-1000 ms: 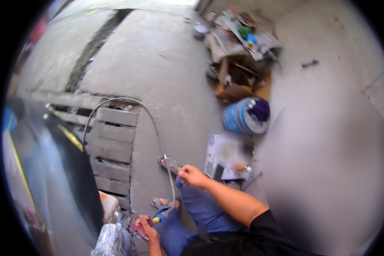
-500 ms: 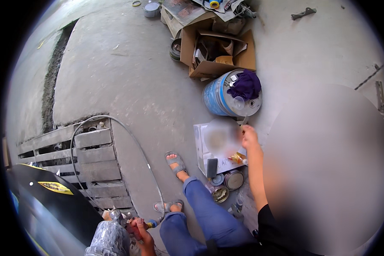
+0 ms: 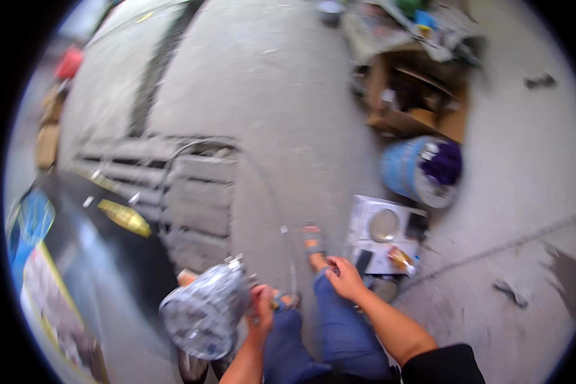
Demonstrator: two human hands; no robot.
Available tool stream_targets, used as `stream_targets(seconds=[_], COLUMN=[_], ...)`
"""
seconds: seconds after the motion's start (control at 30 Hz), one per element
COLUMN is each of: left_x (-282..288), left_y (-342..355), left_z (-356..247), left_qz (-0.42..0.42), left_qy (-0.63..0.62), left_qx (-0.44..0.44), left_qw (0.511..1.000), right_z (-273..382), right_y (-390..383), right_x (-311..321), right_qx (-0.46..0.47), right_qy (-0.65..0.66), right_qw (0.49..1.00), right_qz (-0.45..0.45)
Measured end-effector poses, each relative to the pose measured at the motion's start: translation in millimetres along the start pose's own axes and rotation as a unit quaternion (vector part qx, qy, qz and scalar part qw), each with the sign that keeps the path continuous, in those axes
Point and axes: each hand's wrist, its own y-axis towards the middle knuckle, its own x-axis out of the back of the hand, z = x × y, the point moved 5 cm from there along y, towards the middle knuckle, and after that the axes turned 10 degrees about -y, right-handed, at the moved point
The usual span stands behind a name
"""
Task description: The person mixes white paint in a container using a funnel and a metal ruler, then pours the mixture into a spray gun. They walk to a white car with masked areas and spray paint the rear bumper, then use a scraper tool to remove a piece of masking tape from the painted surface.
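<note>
My left hand is closed round the grip of a spray gun whose bulky cup is wrapped in crinkled clear plastic. The metal front of the gun points away from me. A thin grey hose loops from the gun's grip across the floor. Over my right knee is my right hand, its fingers curled in; motion blur hides what they hold, if anything. Left of the gun stands a glossy black panel with a yellow patch.
A white box to the right bears a round tin and small dark blocks. Behind it stand a blue drum with a purple cloth and an open cardboard box. Concrete slats with gaps cross the floor at left.
My right hand has come back from the white box to my right knee. My view has swung left, and the spray gun has risen farther into view in my left hand.
</note>
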Motion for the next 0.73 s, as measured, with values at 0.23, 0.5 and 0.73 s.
stream_targets(seconds=[0.23, 0.5, 0.73], left_x=[-9, 23, 36], left_y=[-8, -45, -78], left_z=[-26, 18, 19], left_qz=[-0.077, -0.046, -0.003], left_qy=[-0.103, -0.335, 0.121], left_qx=[-0.003, 0.023, -0.087], left_qw=[0.992, 0.941, 0.989], right_z=[139, 218, 250], right_y=[-24, -47, -50], right_x=[-15, -45, -72], right_qx=[0.199, 0.363, 0.503], right_qy=[0.053, -0.026, -0.154], right_qw=[0.968, 0.914, 0.818], right_qz=[0.146, 0.179, 0.234])
